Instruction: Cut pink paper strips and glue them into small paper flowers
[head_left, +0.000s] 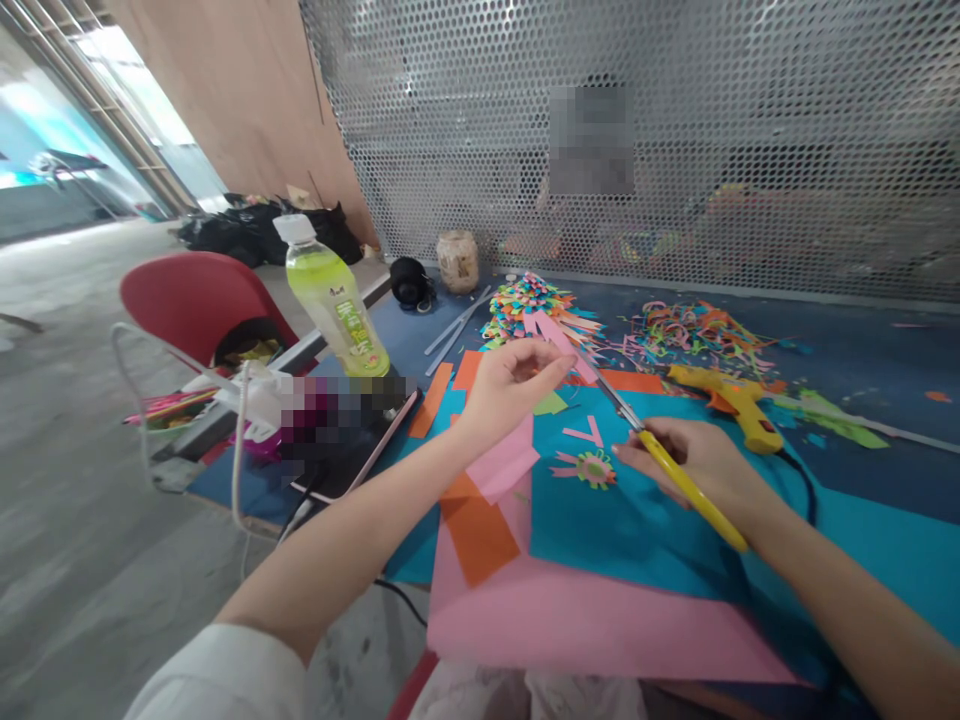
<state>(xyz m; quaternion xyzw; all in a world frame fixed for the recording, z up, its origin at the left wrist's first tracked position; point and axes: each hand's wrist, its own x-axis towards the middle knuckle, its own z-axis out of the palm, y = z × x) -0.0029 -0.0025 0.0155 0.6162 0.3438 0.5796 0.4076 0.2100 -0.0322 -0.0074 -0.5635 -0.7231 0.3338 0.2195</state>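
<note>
My left hand (517, 385) pinches a pink paper strip (559, 340) above the table. Yellow-handled scissors (694, 495) are in my right hand (694, 455), their blades pointing up and left toward the strip. Whether the blades touch the paper, I cannot tell. Below my hands, a small green and pink paper flower (595, 468) lies on a blue paper sheet (622, 535), with a folded pink strip (586, 432) beside it. Orange paper (480, 530) and a large pink sheet (570, 610) are spread nearer to me.
A yellow glue gun (731, 400) lies right of my hands. Behind them are a pile of colourful cut paper (529, 300) and curled scraps (701, 335). On the left stand a drink bottle (337, 310) and a tablet-like device (360, 450). A perforated metal panel (465, 130) borders the table's back.
</note>
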